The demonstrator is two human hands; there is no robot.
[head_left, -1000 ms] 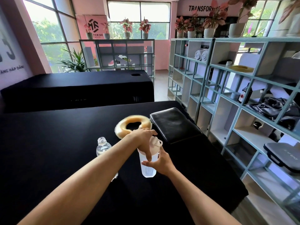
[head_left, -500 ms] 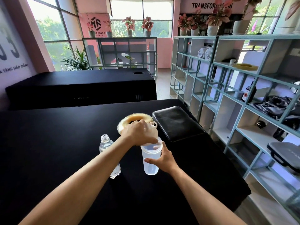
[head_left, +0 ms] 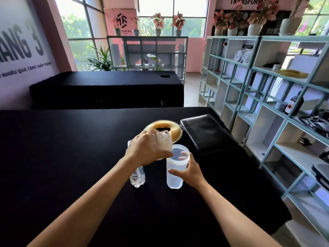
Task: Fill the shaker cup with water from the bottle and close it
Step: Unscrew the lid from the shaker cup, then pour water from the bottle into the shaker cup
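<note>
The translucent shaker cup [head_left: 175,172] stands upright on the black padded table [head_left: 62,157], its mouth uncovered. My right hand [head_left: 188,171] wraps around its side. My left hand [head_left: 146,151] holds the cup's white lid [head_left: 162,139] just left of and above the rim, clear of the cup. A small clear water bottle [head_left: 137,177] stands to the left of the cup, its top hidden behind my left hand and wrist.
A tan ring cushion [head_left: 173,128] lies just behind the cup, with a black leather pad [head_left: 204,132] to its right. Teal shelving [head_left: 267,113] runs along the right side. A second black table [head_left: 106,86] stands farther back.
My left hand has lifted the lid off the cup and carried it up and to the left. The cup's mouth is now uncovered. My right hand has stayed on the cup.
</note>
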